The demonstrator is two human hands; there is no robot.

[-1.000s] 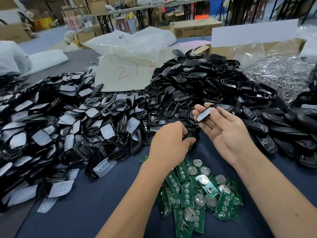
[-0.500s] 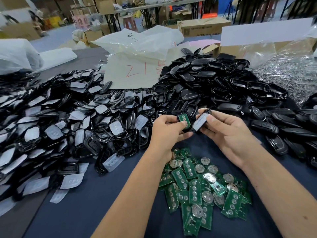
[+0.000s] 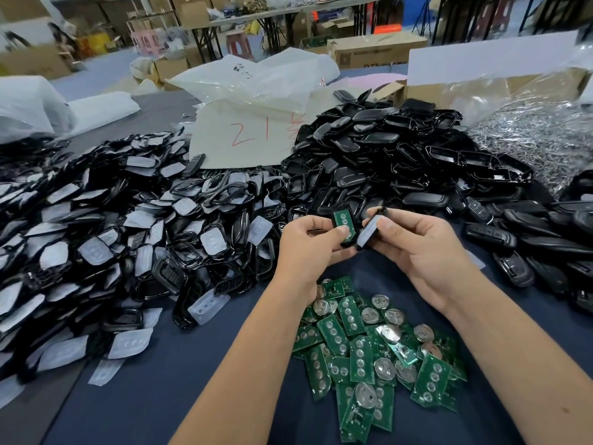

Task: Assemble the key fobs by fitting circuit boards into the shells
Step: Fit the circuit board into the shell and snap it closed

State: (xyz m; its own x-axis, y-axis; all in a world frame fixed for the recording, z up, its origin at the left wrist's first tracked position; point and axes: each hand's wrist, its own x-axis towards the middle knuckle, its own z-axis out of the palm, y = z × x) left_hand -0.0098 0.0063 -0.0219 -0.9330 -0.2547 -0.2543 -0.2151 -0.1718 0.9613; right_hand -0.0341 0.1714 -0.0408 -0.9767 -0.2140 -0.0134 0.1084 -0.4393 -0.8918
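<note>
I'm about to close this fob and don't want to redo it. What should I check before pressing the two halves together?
1. Board seated: the green circuit board lies in the black shell held by the left hand. Fully seated: cannot tell.
2. Button side up: round contacts face the camera: ok.
3. Cover ready: the right hand pinches the other shell half: ok.
4. Halves aligned: the cover is tilted and beside the shell, not over it: not ok.
5. Left thumb rests on the board's lower end, in the way: not ok.
6. Spare boards nearby: ok.
</note>
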